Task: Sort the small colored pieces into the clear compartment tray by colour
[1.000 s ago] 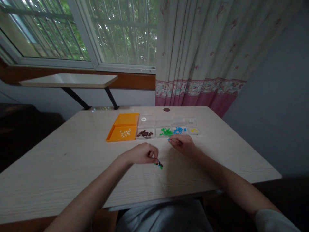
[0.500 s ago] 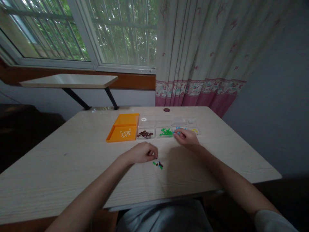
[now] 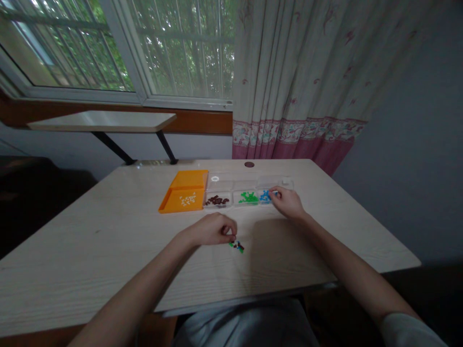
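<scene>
My left hand (image 3: 216,229) rests low over the table with its fingers curled into a pinch; what the fingertips hold, if anything, is too small to make out. Just beside them lies a small cluster of green, brown, white and blue pieces (image 3: 238,246). My right hand (image 3: 287,200) reaches to the clear box's right part, fingers closed at the blue pieces (image 3: 265,196); whether a piece is pinched there I cannot make out. Left of it, green pieces (image 3: 249,197) and brown pieces (image 3: 217,200) sit in their own compartments.
An orange box (image 3: 164,205), its lid open, holds white pieces (image 3: 188,198) at the left of the clear box (image 3: 231,206). A raised shelf (image 3: 104,120) on dark legs stands at the table's back left. A round brown disc (image 3: 249,164) is near the back edge.
My right hand has shifted right, from the border of the green pieces to the blue ones, which now show more fully. My left hand has stayed nearly still by the cluster.
</scene>
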Demonstrator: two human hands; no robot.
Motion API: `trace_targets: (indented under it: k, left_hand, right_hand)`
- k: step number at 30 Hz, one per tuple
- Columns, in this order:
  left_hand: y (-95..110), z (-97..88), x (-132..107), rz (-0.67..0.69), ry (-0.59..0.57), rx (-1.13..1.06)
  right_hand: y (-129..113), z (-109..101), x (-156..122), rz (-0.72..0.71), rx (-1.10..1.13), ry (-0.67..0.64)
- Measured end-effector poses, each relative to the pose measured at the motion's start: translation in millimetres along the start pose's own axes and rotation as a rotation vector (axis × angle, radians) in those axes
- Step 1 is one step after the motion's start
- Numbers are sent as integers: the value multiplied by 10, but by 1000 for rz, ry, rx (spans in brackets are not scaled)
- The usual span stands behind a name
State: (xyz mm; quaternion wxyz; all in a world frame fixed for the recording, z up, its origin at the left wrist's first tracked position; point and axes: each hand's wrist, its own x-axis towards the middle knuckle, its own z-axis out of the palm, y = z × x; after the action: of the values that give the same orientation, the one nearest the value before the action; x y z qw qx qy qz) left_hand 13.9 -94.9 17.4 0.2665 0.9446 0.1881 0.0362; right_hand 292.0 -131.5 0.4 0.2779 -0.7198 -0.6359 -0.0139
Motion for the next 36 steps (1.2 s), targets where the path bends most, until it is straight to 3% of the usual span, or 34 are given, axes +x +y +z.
trace_targets:
  k: [11,20,29,36]
  left_hand:
    - [-39,4,-4,-13,10,-8]
    - [-47,8,6,-7,16,21]
    - [31,58,66,-107,248,32]
    - [60,98,75,-73,257,33]
  right_hand:
    - [-359,139,-208,-196,40,-180]
    - [-428,172,-326,-406,67,-227]
    - [-625,107,-434,-447,124,-325]
    - [-677,140,-463,-465,104,-327]
